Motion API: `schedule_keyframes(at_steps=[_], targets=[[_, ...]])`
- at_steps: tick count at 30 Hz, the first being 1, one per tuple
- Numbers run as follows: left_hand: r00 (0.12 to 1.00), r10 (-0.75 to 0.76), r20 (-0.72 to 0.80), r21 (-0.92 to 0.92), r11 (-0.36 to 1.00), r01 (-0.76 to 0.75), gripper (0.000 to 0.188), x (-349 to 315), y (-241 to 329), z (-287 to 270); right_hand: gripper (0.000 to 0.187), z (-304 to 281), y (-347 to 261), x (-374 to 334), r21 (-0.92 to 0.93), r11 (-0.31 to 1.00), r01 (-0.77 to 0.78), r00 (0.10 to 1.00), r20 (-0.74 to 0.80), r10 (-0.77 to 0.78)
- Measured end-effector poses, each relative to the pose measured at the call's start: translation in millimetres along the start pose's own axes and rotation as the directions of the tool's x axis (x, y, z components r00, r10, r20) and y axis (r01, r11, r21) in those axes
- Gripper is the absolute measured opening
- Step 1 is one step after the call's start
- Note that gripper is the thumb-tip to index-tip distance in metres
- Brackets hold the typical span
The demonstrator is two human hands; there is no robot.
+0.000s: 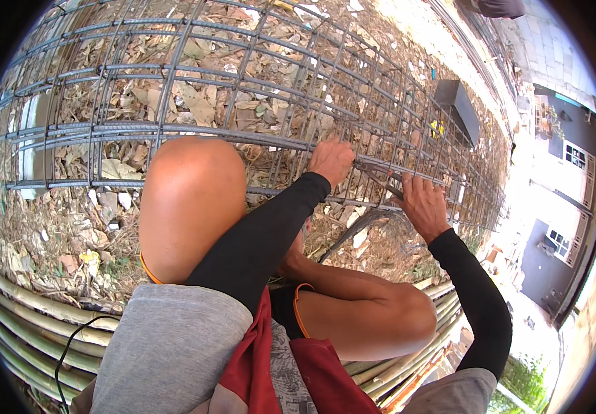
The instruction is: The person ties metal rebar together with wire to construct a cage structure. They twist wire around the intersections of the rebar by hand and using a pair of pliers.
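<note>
A long cage of steel reinforcing bars (215, 131) lies across the ground in front of me. My left hand (334, 162) is closed at the lengthwise bars near the middle, its fingers curled round the steel; any thin wire in them is too small to see. Just to its right are dark pincers (385, 181), their jaws against the bars by my left fingers. My right hand (423, 203) has its fingers bent round the pincers' handles, partly hiding them. A loose bundle of dark tie wire (361, 226) curves below the pincers, near my bent leg.
Leaves and rubble (194, 103) lie beneath the cage. Bamboo poles (42, 310) run behind me, with a black cable (70, 341) over them. A dark rectangular block (458, 114) stands at the far right. Beyond is a building (563, 207); part of a dark shape (494, 7) shows at the top.
</note>
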State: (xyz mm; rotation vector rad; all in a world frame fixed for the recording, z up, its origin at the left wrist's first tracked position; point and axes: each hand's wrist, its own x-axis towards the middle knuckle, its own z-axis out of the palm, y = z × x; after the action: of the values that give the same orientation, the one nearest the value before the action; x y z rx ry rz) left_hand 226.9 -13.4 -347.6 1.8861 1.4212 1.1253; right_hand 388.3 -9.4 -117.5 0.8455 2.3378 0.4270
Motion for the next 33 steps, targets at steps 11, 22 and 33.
schedule_keyframes(at_steps=[11,22,33], targets=[[0.996,-0.048,0.074,0.048,0.998,0.045,0.003,3,7,-6,0.040,7,32,15,0.450,0.077,-0.890,0.427,0.879,-0.213],[1.000,0.004,-0.030,0.008,1.000,-0.003,0.008,3,6,-4,0.046,11,35,18,0.545,0.107,-0.832,0.504,0.822,-0.264],[1.000,-0.026,0.008,0.018,1.000,0.025,0.008,4,5,-6,0.046,-3,-1,13,0.041,0.993,-0.111,0.968,0.229,0.099]])
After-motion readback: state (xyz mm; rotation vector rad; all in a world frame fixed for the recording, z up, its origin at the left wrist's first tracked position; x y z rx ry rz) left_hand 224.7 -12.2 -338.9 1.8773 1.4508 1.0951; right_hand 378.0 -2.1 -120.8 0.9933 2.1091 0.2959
